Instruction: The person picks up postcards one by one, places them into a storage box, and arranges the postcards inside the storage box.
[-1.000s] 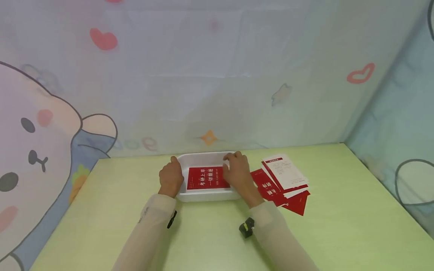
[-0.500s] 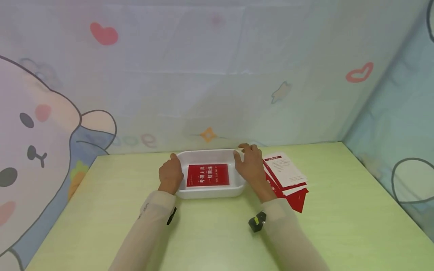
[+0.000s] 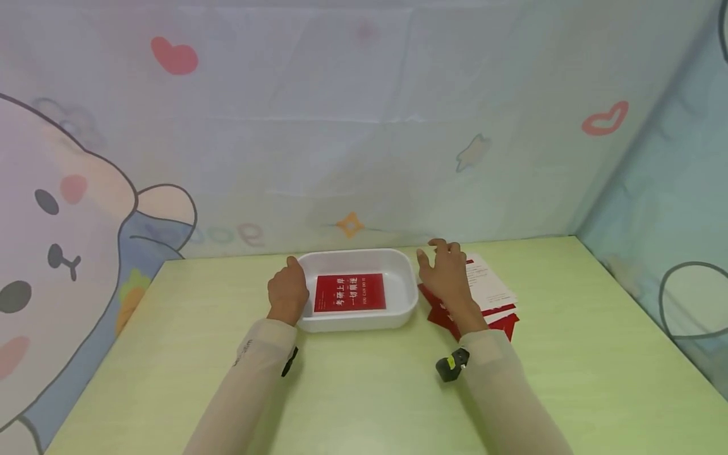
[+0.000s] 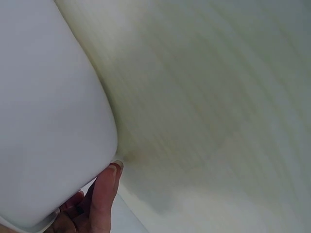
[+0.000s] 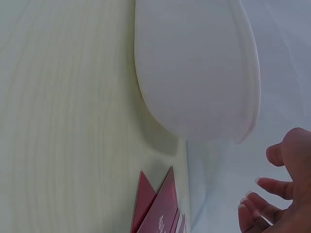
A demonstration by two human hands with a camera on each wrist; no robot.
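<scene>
A white plastic tray [image 3: 358, 323] sits toward the back of the table, with a red card [image 3: 349, 292] bearing white lettering lying flat inside it. My left hand [image 3: 287, 291] grips the tray's left end; in the left wrist view the thumb [image 4: 103, 194] lies at the tray's rim. To the right of the tray, a loose spread of red and white cards [image 3: 491, 294] lies on the table. My right hand [image 3: 448, 272] is over the left part of this spread, holding nothing, its fingers spread and slightly bent. In the right wrist view it is apart from the tray [image 5: 199, 73].
The pale green table [image 3: 364, 392] ends at the back against a printed cloth backdrop [image 3: 341, 158]. Another cloth side [image 3: 677, 221] rises along the right. A small dark device [image 3: 453, 364] is at the right wrist.
My right hand has left the tray's right end and moved right, over the spread of cards. The left hand has stayed on the tray.
</scene>
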